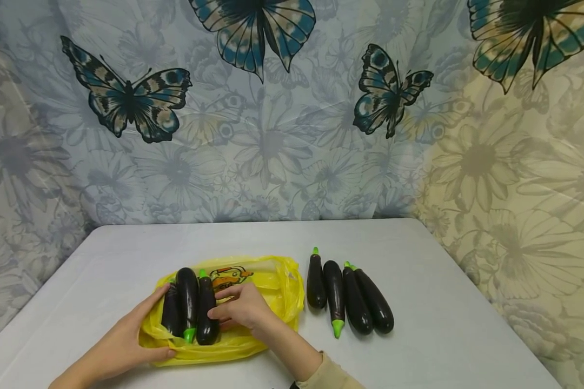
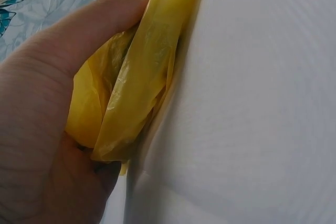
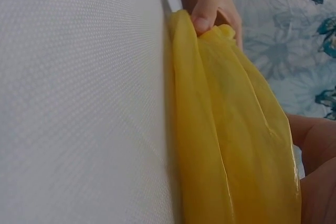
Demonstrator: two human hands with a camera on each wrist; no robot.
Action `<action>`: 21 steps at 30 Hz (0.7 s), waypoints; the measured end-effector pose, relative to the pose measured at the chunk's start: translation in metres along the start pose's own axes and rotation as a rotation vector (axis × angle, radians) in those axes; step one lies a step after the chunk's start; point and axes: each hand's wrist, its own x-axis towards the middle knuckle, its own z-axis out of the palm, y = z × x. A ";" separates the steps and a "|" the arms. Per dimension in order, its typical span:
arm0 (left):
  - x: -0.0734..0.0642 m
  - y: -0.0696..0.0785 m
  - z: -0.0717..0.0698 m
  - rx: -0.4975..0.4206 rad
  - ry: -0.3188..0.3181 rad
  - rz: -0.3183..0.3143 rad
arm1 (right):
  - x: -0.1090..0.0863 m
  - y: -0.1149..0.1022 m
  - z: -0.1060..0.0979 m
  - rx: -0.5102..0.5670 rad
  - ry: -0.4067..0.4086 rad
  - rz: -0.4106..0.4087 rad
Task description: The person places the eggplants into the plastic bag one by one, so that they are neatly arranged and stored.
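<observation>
Butterfly backdrop ahead, white worktop; my left hand pinches the yellow bag. My nearer right hand, half-curled, touches the bagged eggplant at its nine o'clock, lying twelve-to-six. Gripped? Can't tell.

Eggplants: near-black, with bright green stem ends. Plastic bag: yellow, with orange-and-black print. Worktop: white. Backdrop fabric: grey-blue to cream, floral-patterned, with teal, black and beige butterflies. Sleeve: beige.
</observation>
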 end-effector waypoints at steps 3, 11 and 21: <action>0.000 -0.001 0.000 -0.002 0.001 0.002 | 0.000 -0.001 0.000 0.000 -0.004 0.006; -0.001 -0.001 0.000 -0.003 0.006 0.009 | -0.001 -0.002 0.000 0.009 -0.009 0.017; 0.000 0.002 0.000 -0.011 -0.005 -0.005 | -0.001 -0.003 -0.001 0.012 0.001 0.026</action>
